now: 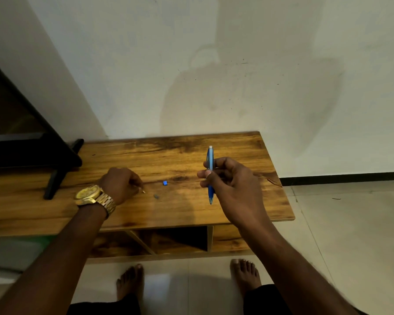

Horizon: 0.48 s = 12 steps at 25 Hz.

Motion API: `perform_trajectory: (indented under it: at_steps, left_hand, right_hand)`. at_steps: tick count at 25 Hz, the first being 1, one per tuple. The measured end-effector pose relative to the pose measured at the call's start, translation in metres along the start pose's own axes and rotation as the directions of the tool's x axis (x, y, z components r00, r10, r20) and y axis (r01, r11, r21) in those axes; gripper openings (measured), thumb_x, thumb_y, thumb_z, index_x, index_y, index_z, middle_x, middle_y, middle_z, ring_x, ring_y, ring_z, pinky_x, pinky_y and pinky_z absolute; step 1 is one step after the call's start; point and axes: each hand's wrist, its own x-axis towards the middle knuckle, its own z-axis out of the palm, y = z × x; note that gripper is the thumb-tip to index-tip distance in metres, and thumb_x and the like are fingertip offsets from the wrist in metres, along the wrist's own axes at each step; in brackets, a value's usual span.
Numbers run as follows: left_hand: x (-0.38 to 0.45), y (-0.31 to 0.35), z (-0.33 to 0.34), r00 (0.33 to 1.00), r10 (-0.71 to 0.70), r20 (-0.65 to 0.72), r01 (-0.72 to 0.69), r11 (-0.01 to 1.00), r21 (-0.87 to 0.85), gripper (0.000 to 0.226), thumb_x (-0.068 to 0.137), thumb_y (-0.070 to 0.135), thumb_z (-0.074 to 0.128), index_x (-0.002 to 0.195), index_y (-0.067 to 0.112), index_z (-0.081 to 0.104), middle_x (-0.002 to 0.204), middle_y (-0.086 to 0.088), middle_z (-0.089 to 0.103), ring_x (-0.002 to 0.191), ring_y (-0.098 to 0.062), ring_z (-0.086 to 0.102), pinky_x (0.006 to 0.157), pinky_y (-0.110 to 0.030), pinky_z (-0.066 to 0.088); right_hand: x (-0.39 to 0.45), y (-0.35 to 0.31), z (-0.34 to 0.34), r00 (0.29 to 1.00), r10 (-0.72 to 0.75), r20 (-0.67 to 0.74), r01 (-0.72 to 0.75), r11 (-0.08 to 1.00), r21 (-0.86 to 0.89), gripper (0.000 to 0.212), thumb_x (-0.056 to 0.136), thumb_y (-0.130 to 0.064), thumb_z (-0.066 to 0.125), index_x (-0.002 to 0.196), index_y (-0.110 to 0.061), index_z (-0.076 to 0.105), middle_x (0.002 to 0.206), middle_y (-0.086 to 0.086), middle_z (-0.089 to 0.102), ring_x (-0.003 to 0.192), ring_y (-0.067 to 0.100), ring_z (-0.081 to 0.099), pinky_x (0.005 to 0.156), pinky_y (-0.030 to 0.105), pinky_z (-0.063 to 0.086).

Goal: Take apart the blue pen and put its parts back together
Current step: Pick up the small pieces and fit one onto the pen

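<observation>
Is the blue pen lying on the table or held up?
Held up: the right hand grips the blue pen upright, tip downward.

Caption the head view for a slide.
Right hand holds the blue plastic pen upright over the wooden table; left hand rests by a small blue piece.

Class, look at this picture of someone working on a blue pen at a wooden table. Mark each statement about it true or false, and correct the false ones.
1. The right hand holds the blue pen. True.
2. The pen lies flat on the table. False: it is held roughly upright above the table.
3. A small blue piece lies on the table between the hands. True.
4. The gold watch is on the right wrist. False: it is on the left wrist.
5. The left hand is raised near the wall. False: it is low at the table, fingers at a tiny pale part.
</observation>
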Motion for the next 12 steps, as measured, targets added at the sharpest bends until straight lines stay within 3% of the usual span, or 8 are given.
perform_trajectory:
  at_steps: [3, 5, 9, 12]
  left_hand:
    - [-0.009, -0.002, 0.005, 0.999, 0.042, -0.007, -0.042, 0.999, -0.033, 0.018, 0.087, 0.031, 0.087, 0.105, 0.03, 0.087, 0.107, 0.005, 0.084, 0.106, -0.017, 0.077, 0.089, -0.033, 0.062]
    - [-0.013, -0.002, 0.009, 0.994, 0.09, -0.059, -0.09, 0.996, -0.012, 0.022, 0.087, 0.035, 0.087, 0.109, 0.03, 0.086, 0.106, 0.006, 0.084, 0.105, -0.016, 0.077, 0.087, -0.032, 0.061]
    - [-0.011, 0.007, 0.02, 0.988, 0.1, -0.12, -0.102, 0.995, -0.01, 0.016, 0.089, 0.025, 0.086, 0.105, 0.021, 0.087, 0.103, -0.001, 0.085, 0.1, -0.02, 0.079, 0.084, -0.024, 0.055]
    - [-0.016, 0.009, 0.02, 0.996, 0.043, -0.083, -0.044, 0.999, -0.011, 0.011, 0.096, 0.027, 0.079, 0.103, 0.02, 0.082, 0.105, -0.002, 0.083, 0.101, -0.021, 0.077, 0.088, -0.037, 0.061]
  right_hand:
    - [0.0, -0.001, 0.007, 1.0, 0.011, 0.008, -0.011, 1.0, -0.005, 0.014, 0.105, -0.025, 0.068, 0.104, -0.038, 0.067, 0.1, -0.01, 0.083, 0.09, 0.0, 0.08, 0.081, 0.021, 0.06]
    - [-0.001, -0.002, 0.013, 1.0, 0.009, 0.022, -0.009, 1.0, -0.011, 0.015, 0.105, -0.025, 0.068, 0.102, -0.039, 0.066, 0.099, -0.01, 0.083, 0.09, -0.001, 0.08, 0.08, 0.02, 0.06]
    - [0.001, -0.004, 0.022, 0.999, -0.008, 0.033, 0.009, 1.0, -0.02, 0.015, 0.105, -0.025, 0.067, 0.102, -0.039, 0.066, 0.1, -0.011, 0.084, 0.09, 0.001, 0.08, 0.085, 0.028, 0.064]
    - [0.0, -0.004, 0.028, 0.999, 0.0, 0.049, 0.001, 1.0, -0.012, 0.011, 0.104, -0.026, 0.068, 0.103, -0.037, 0.067, 0.102, -0.008, 0.084, 0.09, 0.004, 0.081, 0.091, 0.037, 0.066]
